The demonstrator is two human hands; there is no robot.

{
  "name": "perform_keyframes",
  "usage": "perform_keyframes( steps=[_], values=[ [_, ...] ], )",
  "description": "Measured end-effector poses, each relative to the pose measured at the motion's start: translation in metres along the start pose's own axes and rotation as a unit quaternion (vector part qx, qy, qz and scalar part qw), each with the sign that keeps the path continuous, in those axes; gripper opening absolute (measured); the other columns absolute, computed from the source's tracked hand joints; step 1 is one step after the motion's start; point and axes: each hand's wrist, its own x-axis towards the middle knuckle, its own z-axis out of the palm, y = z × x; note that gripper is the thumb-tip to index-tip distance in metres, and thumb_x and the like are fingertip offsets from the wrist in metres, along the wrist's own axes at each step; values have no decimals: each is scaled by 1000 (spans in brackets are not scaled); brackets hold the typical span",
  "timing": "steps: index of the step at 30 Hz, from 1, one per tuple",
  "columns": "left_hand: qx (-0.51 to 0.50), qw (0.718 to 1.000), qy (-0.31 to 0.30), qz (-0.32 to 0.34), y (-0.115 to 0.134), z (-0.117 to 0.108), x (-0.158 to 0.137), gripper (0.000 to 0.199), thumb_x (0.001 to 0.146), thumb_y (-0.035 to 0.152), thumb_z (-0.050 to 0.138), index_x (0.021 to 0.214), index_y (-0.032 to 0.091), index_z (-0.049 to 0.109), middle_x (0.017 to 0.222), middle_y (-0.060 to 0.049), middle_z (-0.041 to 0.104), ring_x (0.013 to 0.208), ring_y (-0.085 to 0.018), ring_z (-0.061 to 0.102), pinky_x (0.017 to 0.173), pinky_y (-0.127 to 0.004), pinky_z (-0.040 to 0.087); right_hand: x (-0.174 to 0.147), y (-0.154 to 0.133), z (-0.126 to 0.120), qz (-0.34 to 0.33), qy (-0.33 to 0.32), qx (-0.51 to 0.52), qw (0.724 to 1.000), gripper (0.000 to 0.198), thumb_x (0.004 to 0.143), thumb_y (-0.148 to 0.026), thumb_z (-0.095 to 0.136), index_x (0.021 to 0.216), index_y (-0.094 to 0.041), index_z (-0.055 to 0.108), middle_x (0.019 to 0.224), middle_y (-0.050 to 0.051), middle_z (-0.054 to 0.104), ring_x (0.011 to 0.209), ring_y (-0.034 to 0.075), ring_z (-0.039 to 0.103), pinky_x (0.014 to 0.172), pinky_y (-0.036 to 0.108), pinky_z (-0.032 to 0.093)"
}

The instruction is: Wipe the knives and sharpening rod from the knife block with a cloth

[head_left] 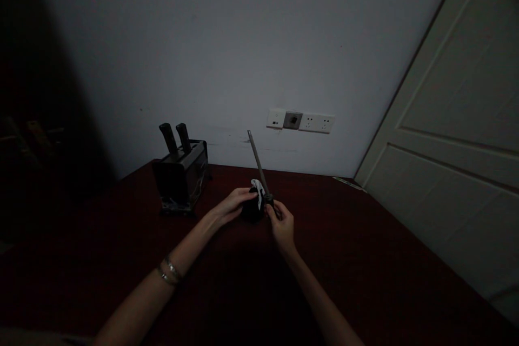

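In my right hand (281, 223) is the dark handle of a honing steel (258, 160), gripped between thumb and fingers. Its long grey rod points up and slightly left, toward the wall. My left hand (237, 204) is closed on a black and white cloth (254, 206), which bunches right beside the lower end of the rod. Whether the cloth touches the steel is hard to make out in the dim light. Both hands are above the dark red tabletop (227, 265).
A knife block (178, 175) with two black handles (175, 139) sticking out stands at the left, near the wall. Power sockets (316, 122) line the wall behind. A pale panelled door (450, 173) borders the table's right side, and a flat strip (349, 184) lies at the back right corner.
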Motion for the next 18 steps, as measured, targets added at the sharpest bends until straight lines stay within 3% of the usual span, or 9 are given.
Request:
perform_keyframes(
  steps=[4,8,18],
  values=[
    [34,997,69,17,-9,16,1,32,62,23,73,91,10,67,85,-7,67,75,-14,60,73,-24,41,-5,2,3,-33,6,-43,998,19,73,-18,50,89,-14,58,82,5,62,76,17,56,70,28,45],
    [-12,993,116,6,-16,22,9,35,57,17,74,91,11,68,82,-5,66,74,-13,60,73,-23,41,-9,2,3,-68,1,-95,993,33,61,-6,42,89,-16,55,77,2,59,71,16,53,66,26,43],
    [-103,988,109,-41,-16,23,16,29,49,4,68,78,9,67,72,-4,65,65,-13,59,67,-23,43,-5,1,-5,-81,-28,-71,994,14,72,-16,50,85,-17,54,76,2,59,72,16,55,67,26,42]
  ],
)
